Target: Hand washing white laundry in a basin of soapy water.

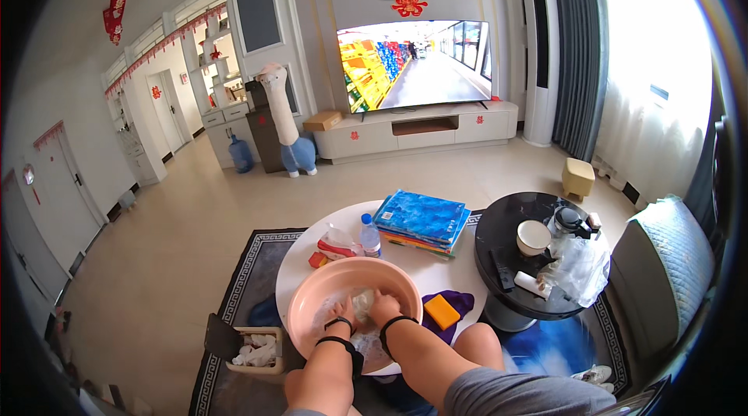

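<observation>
A round pink plastic basin (pixel 304 293) holding soapy water stands at the near edge of a white table (pixel 409 276). Both my hands are down inside it. Between them is a pale wet cloth (pixel 363 304). My right hand (pixel 384 306) grips the cloth from its right side. My left hand (pixel 345 312), with a dark band on the wrist, lies against the cloth's left side; whether its fingers close on it is unclear. Foam floats around the hands. Right of the basin, a yellow sponge or block (pixel 442 311) rests on a purple cloth (pixel 464 301).
Behind the basin stand a blue-capped plastic bottle (pixel 370 238), a tissue pack (pixel 338 243) and a stack of books (pixel 421 216). A black round table (pixel 491 229) at right bears a white bowl (pixel 533 238), glass pot and plastic bag. An open trash bin (pixel 279 352) is at left.
</observation>
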A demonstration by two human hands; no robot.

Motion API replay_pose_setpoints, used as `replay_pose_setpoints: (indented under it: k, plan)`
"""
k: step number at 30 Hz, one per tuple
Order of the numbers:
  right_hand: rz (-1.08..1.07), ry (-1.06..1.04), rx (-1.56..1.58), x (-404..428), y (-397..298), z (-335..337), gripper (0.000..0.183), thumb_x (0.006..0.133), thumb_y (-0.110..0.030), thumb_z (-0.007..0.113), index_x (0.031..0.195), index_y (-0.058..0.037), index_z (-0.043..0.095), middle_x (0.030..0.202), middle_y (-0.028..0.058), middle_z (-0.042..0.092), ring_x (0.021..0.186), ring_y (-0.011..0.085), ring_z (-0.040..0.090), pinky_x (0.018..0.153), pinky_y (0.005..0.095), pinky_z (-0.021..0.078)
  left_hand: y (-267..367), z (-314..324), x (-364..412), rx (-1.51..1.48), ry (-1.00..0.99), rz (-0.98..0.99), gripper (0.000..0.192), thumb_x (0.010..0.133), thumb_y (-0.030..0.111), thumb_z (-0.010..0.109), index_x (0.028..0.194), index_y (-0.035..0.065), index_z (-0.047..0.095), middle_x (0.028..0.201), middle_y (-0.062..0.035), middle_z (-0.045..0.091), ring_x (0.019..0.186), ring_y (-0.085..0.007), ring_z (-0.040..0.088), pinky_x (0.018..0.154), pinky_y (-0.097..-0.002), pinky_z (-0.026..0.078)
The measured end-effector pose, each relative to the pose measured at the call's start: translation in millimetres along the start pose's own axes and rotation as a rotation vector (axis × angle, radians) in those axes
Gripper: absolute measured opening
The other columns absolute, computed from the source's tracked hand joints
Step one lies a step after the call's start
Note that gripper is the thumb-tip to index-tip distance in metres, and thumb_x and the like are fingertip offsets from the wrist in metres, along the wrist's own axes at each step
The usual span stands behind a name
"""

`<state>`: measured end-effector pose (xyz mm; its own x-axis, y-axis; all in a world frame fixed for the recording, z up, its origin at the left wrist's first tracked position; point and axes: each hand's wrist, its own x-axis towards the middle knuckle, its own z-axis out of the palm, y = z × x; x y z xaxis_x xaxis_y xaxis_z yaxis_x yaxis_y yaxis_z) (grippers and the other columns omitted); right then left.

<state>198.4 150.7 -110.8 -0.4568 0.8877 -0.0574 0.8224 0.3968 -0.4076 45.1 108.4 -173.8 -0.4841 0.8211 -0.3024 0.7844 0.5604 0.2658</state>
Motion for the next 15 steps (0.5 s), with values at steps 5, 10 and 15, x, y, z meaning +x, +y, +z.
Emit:
replay_pose_setpoints:
  k: [5, 10, 15]
  plan:
    - [0.056, -0.038, -0.007, 2.2, 29.8, 11.5, 0.069, 0.086, -0.022, 0.054, 0.149, -0.0077, 0.029, 0.112, 0.027, 0.065, 0.101, 0.0384, 0.066, 0.087, 0.0484, 0.0523, 43.0, -30.7, -65.5, 0.055, -0.063, -0.065, 0.1, 0.073, 0.026, 0.078, 0.151, 0.0275, 0.016, 0.155, -0.0171, 0.021, 0.142, -0.0385, 0.025, 0.114, -0.0509, 0.028]
    - [-0.027, -0.111, -0.002, -11.7, -19.0, -7.4, 0.071, 0.086, -0.018, 0.054, 0.15, -0.004, 0.025, 0.111, 0.0252, 0.066, 0.101, 0.037, 0.066, 0.085, 0.0499, 0.0529, -20.7, 1.2, -29.5, -0.038, 0.065, -0.058, 0.076, 0.075, 0.019, 0.072, 0.141, 0.0155, 0.033, 0.143, -0.0214, 0.043, 0.13, -0.0395, 0.044, 0.106, -0.0481, 0.041]
    - [0.054, -0.109, 0.007, 0.8, 18.3, 1.7, 0.065, 0.087, -0.012, 0.054, 0.147, -0.0019, 0.03, 0.107, 0.0241, 0.067, 0.098, 0.0377, 0.067, 0.084, 0.0494, 0.0533, 42.2, -36.5, -66.1, 0.003, -0.006, -0.019, 0.064, 0.083, 0.02, 0.066, 0.139, 0.0101, 0.036, 0.131, -0.0227, 0.054, 0.124, -0.0365, 0.051, 0.104, -0.045, 0.042]
